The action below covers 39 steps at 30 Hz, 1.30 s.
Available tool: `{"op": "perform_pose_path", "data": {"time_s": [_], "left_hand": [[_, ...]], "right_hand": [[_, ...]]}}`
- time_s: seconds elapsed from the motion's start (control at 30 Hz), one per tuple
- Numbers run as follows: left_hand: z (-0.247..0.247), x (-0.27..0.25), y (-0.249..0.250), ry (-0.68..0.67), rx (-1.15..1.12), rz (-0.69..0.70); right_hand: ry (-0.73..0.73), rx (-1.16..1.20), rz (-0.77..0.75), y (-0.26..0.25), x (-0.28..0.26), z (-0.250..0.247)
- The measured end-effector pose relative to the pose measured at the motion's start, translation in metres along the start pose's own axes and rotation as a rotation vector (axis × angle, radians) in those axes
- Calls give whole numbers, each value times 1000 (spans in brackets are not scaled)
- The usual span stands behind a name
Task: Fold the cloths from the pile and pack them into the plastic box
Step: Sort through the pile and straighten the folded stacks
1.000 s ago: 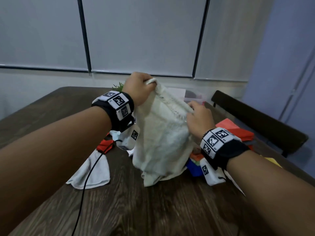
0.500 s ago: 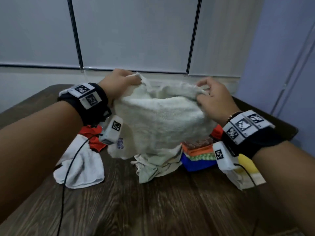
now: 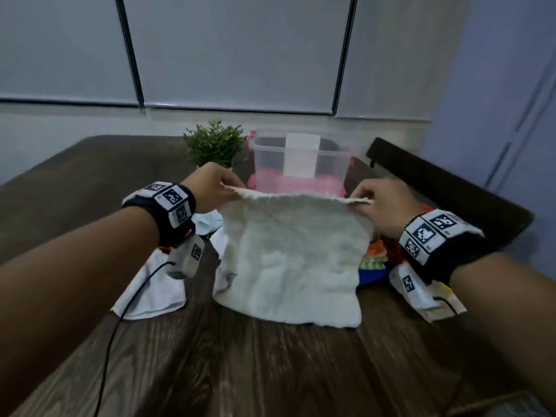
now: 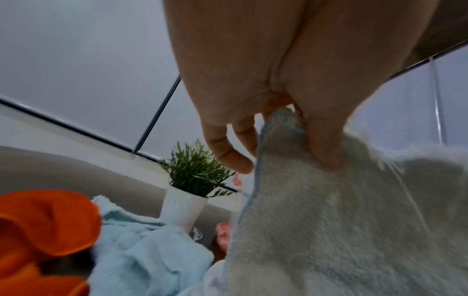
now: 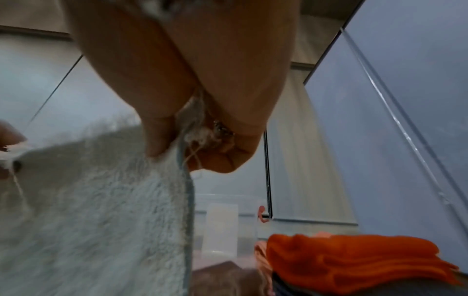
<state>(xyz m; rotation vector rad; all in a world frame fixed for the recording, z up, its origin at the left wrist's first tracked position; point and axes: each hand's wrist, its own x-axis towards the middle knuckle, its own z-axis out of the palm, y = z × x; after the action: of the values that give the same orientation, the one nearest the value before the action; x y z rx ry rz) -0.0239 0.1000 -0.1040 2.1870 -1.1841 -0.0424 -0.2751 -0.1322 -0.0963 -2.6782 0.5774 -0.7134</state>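
A white fluffy cloth [image 3: 293,260] hangs spread flat between my hands, its lower edge resting on the wooden table [image 3: 270,371]. My left hand [image 3: 215,186] pinches its top left corner [image 4: 283,128]. My right hand [image 3: 379,203] pinches the top right corner [image 5: 187,132]. Behind the cloth stands the clear plastic box [image 3: 301,161] with a pink cloth in its bottom. The pile of cloths [image 3: 376,260] lies behind and beside the held cloth, with orange [image 5: 354,258], light blue [image 4: 142,248] and white pieces.
A small green plant in a white pot [image 3: 215,144] stands left of the box. A white cloth [image 3: 153,290] lies on the table at the left. A dark chair back [image 3: 445,188] is at the right. A black cable [image 3: 108,350] runs from my left wrist.
My hands have moved apart and lower, and the bunched white cloth is now stretched flat between them. The box and plant have come into view behind it.
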Motion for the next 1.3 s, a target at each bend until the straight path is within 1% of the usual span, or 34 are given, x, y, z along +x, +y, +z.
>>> {"op": "perform_pose_path", "data": {"time_s": [0.07,0.13,0.2,0.23,0.27,0.3,0.33,0.4,0.43,0.47,0.53,0.57,0.63,0.7,0.73,0.8,0.87,0.9,0.93,0.97,1.0,1.03,1.07,1.13,1.17,1.2,1.27,1.3], "left_hand": [[1,-11,-10,-129,28,30],[8,-22,-17,-361,50,-2],[19,-34,-23,-611,61,-61],[24,-39,-24,-728,61,-79],[30,-42,-28,-808,76,-84],[35,-43,-31,-824,95,-65],[40,-42,-35,-745,144,-39],[51,-35,-49,-458,250,-16],[56,-32,-54,-399,287,-36],[62,-30,-59,-417,309,-60],[72,-29,-61,-488,315,-134],[75,-28,-59,-486,331,-147],[74,-26,-54,-437,387,-90],[66,-22,-45,-353,350,-46],[58,-20,-40,-312,280,-11],[42,-15,-20,-257,101,117],[28,-13,10,-222,-107,244],[26,-12,23,-180,-209,288],[23,-12,35,-139,-331,300],[23,-12,42,-112,-472,274],[23,-12,45,-111,-586,231],[23,-13,44,-133,-654,202],[24,-13,39,-169,-671,182],[26,-17,33,-216,-602,171],[26,-18,32,-189,-556,178],[25,-18,33,-135,-519,187],[22,-15,41,-33,-506,202],[18,-14,47,-10,-521,216]], "right_hand": [[-194,-48,-87,1,-16,5],[-411,-107,-149,-1,-33,14],[-598,-115,-137,0,-50,26],[-709,-110,-105,0,-57,31],[-808,-107,-73,-1,-64,37],[-863,-118,-61,0,-68,41],[-862,-139,-58,0,-69,46],[-754,-163,-70,-1,-69,50],[-691,-169,-81,-2,-67,52],[-641,-174,-95,-3,-66,54],[-596,-188,-120,-7,-64,60],[-586,-192,-127,-8,-63,63],[-563,-192,-137,-13,-60,69],[-491,-162,-138,-22,-51,68],[-429,-137,-147,-29,-45,64],[-303,-38,-167,-47,-32,56],[-251,167,-150,-68,-18,50],[-241,274,-136,-77,-11,49],[-225,360,-132,-84,-5,49],[-195,406,-139,-87,0,49],[-158,411,-156,-87,5,47],[-128,395,-175,-86,8,43],[-115,372,-188,-85,12,36],[-131,323,-197,-80,16,22],[-149,296,-196,-77,18,15],[-169,270,-195,-74,20,10],[-194,228,-203,-70,22,2],[-199,214,-204,-70,23,-1]]}}
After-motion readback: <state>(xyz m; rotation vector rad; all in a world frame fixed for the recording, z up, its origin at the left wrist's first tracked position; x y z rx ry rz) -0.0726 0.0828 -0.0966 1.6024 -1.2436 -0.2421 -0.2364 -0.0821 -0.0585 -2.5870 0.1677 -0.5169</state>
